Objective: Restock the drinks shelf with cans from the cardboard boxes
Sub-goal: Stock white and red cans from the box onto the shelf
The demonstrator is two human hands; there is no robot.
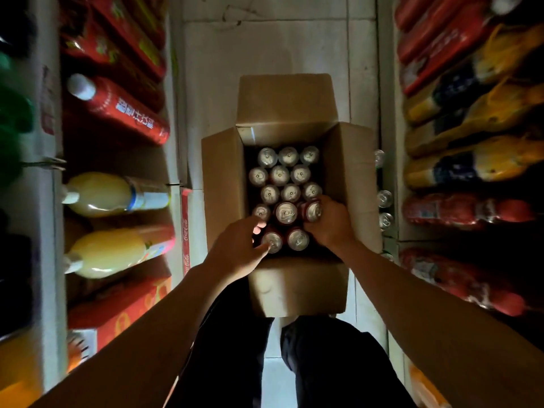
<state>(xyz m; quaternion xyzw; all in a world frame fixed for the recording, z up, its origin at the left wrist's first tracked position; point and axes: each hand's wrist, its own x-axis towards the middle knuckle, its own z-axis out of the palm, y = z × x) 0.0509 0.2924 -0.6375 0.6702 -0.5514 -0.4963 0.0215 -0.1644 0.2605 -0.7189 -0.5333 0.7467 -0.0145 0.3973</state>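
An open cardboard box (223, 178) stands on the floor between two shelf units, with several red cans upright inside it, silver tops showing. My right hand (331, 222) is wrapped around a red can (312, 211) at the box's right wall, and that can sits a little higher than its neighbours. My left hand (238, 245) reaches in at the near left corner, fingers spread and touching the top of another can (272, 242) without a clear grip. Three cans (385, 198) stand on the low shelf just right of the box.
Left shelves hold a red bottle (117, 108), yellow juice bottles (112, 195) and red cartons (117, 313). Right shelves carry orange soda bottles (471, 169) and red shrink-wrapped packs (459, 210). My dark-trousered legs (294, 363) stand on the pale tiled aisle floor (265, 48).
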